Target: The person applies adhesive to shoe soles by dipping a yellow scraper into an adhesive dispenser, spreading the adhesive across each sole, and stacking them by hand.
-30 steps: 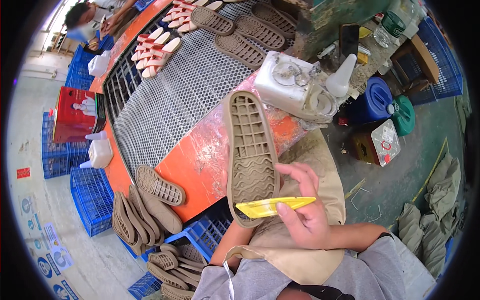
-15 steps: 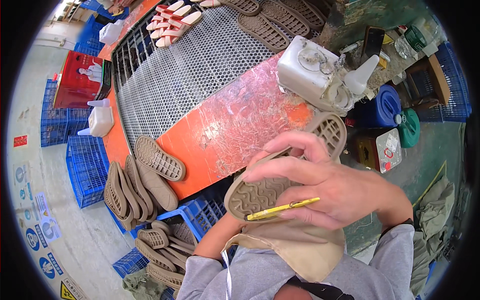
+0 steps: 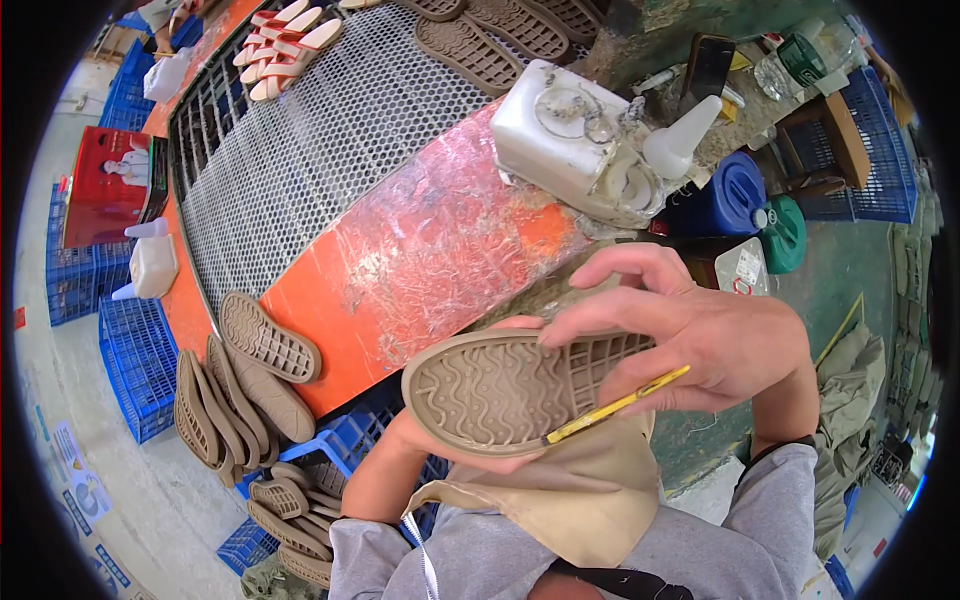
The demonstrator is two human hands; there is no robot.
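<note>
A brown shoe sole (image 3: 490,392) is held with its wavy tread and hollow grid facing me. My left hand (image 3: 420,442) supports it from below, closed round it, with fingertips showing at the far edge; most of that hand is hidden. Above the sole's gridded end is my right hand (image 3: 690,340), pinching a thin yellow stick with a dark tip (image 3: 620,404), perhaps a brush. The tip meets the sole's near edge. The right index and middle fingers curve over the sole's far side.
An orange table (image 3: 400,275) with a metal mesh top (image 3: 300,170) holds strappy sandals (image 3: 287,50), brown soles (image 3: 480,45) and a stained white container (image 3: 560,140). More soles (image 3: 215,410) overlap at its left corner. Blue crates (image 3: 138,365) stand left; jugs (image 3: 735,195) stand right.
The sole has turned to lie more level, its tread facing me more fully. The yellow stick's tip has moved right along the near edge. The whole view has shifted, so the table appears further left.
</note>
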